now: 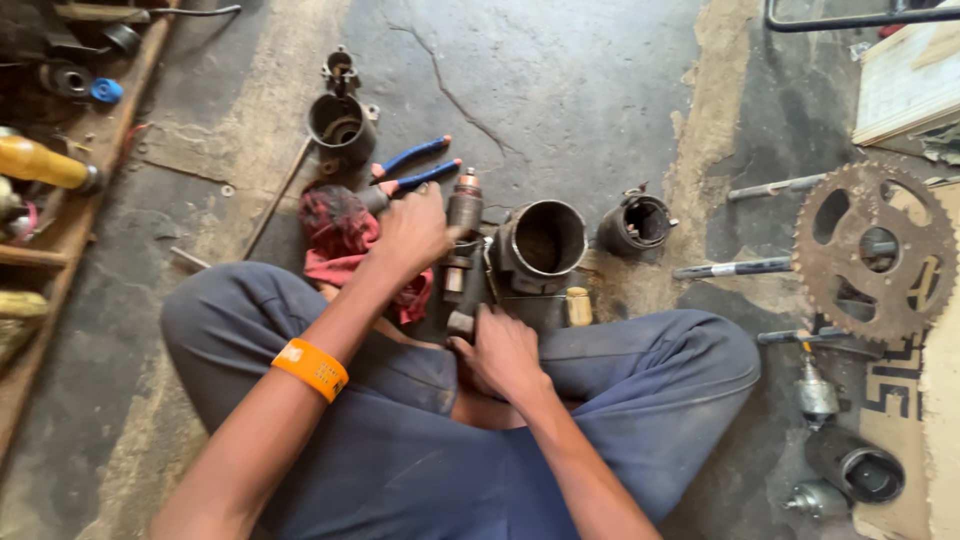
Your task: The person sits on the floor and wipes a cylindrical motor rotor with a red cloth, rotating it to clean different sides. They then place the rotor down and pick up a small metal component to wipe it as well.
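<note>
A person sits cross-legged on a cracked concrete floor [560,90], seen from above, in blue trousers, with an orange wristband [311,368] on the left forearm.

The left hand [412,232] reaches forward to the centre of the view, its fingers closed around the lower part of an upright armature [463,215], a dark shaft with a copper-coloured top. At 10 o'clock from that hand, touching it, lie pliers [415,168] with blue and red handles. At 9 o'clock from the hand a red rag [335,235] lies bunched on the floor against the left knee.

The right hand [503,352] rests lower, at 5 o'clock from the left hand, fingers curled down on a dark metal part [462,322] between the knees; whether they clamp it cannot be told. Just above this hand, at 1 o'clock, a wide cylinder housing [541,240] lies with its mouth open to the camera, just beside the armature.

A smaller housing [636,223] sits at 3 o'clock from the wide one. Another housing [341,125] stands at 11 o'clock, past the pliers. Well apart, at the right edge, a rusty sprocket [876,250] lies flat near several rods. A wooden shelf [70,215] with tools runs along the left edge.
</note>
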